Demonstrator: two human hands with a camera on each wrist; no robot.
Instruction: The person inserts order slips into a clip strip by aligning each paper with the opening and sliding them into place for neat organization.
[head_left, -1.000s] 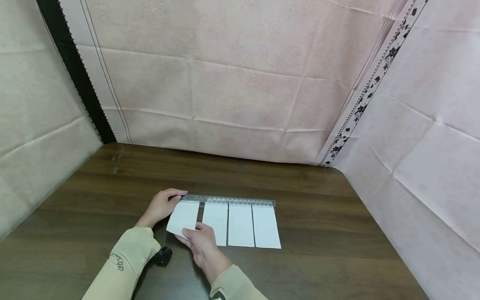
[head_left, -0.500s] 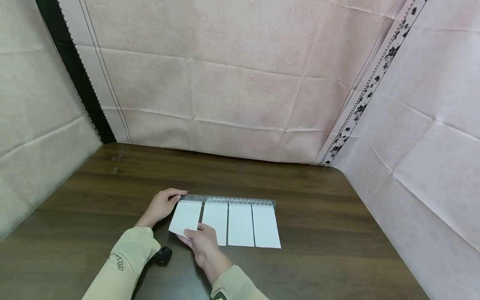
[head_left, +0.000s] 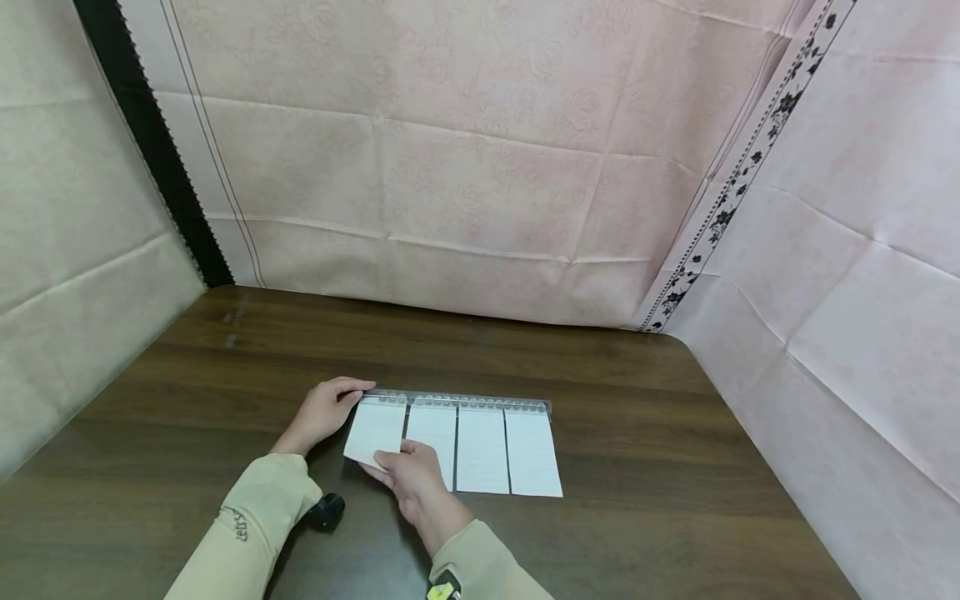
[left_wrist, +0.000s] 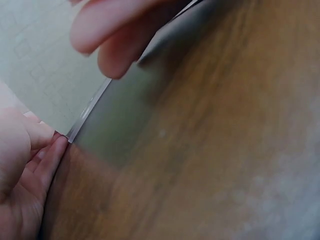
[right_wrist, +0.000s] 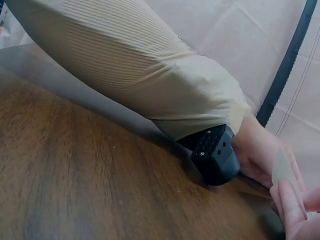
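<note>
In the head view, a clear plastic strip [head_left: 480, 402] with a row of small loops lies along the top of several white lined cards. My left hand [head_left: 324, 412] pinches the strip's left end between thumb and fingers. The leftmost card [head_left: 375, 427] is gripped at its lower right corner by my right hand [head_left: 417, 483], thumb on top. That card's lower edge is raised off the table, while the other cards [head_left: 482, 450] lie flat beside it. In the right wrist view, the card [right_wrist: 284, 167] shows edge-on between the right fingers [right_wrist: 289, 200].
A dark wood-grain table [head_left: 637, 483] spreads under everything. Pale cloth [head_left: 465, 183] hangs as walls at the back and both sides. A black wrist camera [right_wrist: 217, 157] sits under the left sleeve [right_wrist: 200, 95], close to the table.
My right hand has moved slightly right and up with the leftmost card. The gap to the neighbouring card has narrowed, and loops now show across its top. The left hand stays put.
</note>
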